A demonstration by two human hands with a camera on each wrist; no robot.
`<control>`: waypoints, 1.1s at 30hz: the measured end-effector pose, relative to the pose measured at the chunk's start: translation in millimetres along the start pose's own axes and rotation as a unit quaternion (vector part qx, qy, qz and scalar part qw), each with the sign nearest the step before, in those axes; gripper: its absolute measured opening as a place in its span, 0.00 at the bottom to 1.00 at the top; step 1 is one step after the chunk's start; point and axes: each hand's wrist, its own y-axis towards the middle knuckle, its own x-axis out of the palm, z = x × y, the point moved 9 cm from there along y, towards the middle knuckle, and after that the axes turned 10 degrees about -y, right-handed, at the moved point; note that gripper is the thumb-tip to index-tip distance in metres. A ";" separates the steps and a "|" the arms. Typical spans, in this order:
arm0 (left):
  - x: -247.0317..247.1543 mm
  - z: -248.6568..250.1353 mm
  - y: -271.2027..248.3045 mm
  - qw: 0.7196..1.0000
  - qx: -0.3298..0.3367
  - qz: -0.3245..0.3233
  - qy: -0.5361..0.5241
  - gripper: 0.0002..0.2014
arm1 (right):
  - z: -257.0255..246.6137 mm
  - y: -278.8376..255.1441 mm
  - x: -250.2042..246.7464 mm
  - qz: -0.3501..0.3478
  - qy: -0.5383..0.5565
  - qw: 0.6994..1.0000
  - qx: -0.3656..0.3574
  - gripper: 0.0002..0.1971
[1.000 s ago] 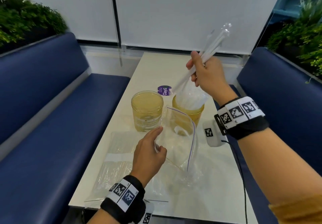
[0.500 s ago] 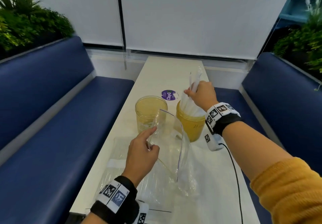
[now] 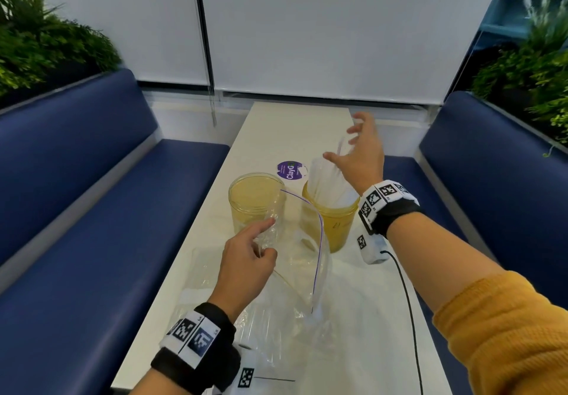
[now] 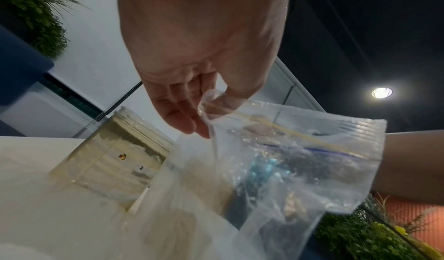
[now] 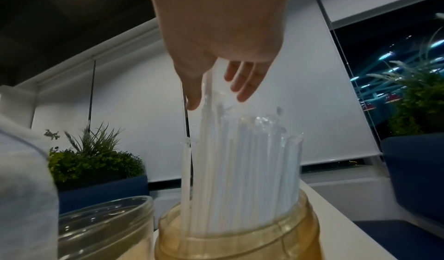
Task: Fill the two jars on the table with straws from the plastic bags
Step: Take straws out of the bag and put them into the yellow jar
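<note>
Two amber-tinted jars on the white table [image 3: 353, 318], side by side near its middle. Left jar [image 3: 256, 202] with nothing visible inside; right jar [image 3: 333, 227] packed with a bunch of clear straws [image 3: 325, 184] standing upright, too many and too overlapped to count. Two plastic bags: one zip bag [image 3: 302, 256] held up with its mouth open, near side of the jars and partly in front of both; a second bag [image 3: 196, 305] flat on the table at near left, partly under the left forearm, contents hard to make out, possibly straws. Two hands. Left hand [image 3: 247, 261] pinching the rim of the raised bag between thumb and curled fingers, forefinger stretched toward the left jar. Right hand [image 3: 362, 153] above the straw tops, fingers spread wide and holding nothing; from the right wrist view, thumb [image 5: 192, 85] close beside one taller straw, contact not certain. One round purple sticker [image 3: 290, 171] on the table just beyond the jars. Two blue benches: left [image 3: 92, 225], right [image 3: 498, 149], both cut off by the frame. Base of the right jar hidden behind the bag's edge.
</note>
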 end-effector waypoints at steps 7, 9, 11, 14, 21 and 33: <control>5.4 7.9 -0.6 1.000 0.003 -0.015 -0.001 0.29 | -3.3 -16.7 55.5 -0.246 -0.230 0.933 -0.126 0.23; 5.6 9.5 -0.5 1.000 0.003 -0.022 0.004 0.29 | 4.9 -28.4 69.5 -0.296 -0.284 0.900 -0.150 0.26; 4.2 9.3 0.6 1.000 0.003 -0.026 0.007 0.29 | 3.0 -21.0 61.5 -0.222 -0.263 0.926 -0.153 0.27; 1.8 7.7 4.5 0.999 -0.002 -0.032 0.019 0.29 | 10.7 -15.7 58.9 -0.182 -0.244 0.945 -0.123 0.28; -9.3 -2.4 16.0 0.997 -0.034 -0.041 0.054 0.28 | 33.5 -18.9 47.2 -0.140 -0.275 0.950 -0.053 0.30; -19.7 -28.0 11.0 0.992 -0.072 -0.062 0.084 0.32 | 20.6 -49.7 36.7 -0.154 -0.195 0.964 -0.090 0.27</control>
